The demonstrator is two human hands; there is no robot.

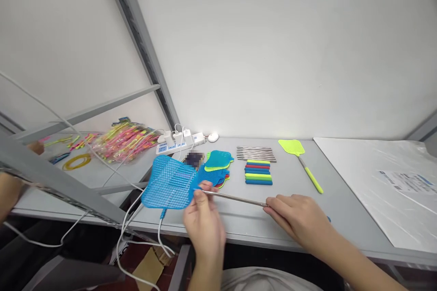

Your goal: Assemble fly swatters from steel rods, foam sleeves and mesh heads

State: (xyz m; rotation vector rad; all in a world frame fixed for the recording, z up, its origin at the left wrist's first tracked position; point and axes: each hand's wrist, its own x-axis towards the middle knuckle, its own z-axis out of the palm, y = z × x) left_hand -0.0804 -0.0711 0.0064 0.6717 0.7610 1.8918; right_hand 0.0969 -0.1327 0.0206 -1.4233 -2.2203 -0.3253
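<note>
A blue fly swatter (170,183) with a mesh head and a metal rod is held up over the front of the table. My left hand (205,218) is closed, pinching the neck where the head meets the rod. My right hand (298,216) is wrapped round the other end of the rod, and its fingers hide most of what they grip. A small blue tip shows beyond my right wrist, in line with the rod. Behind the held swatter lies a pile of loose swatter heads (218,159), blue, green and red.
Metal rods (256,153) and coloured grips (258,176) lie in rows. A yellow-green fly swatter (292,146) rests to their right, near wrapped white sheeting (368,182). A power strip (177,145), cables and a metal frame (143,50) stand left. Beyond it are bagged items (129,141) and another person's arm.
</note>
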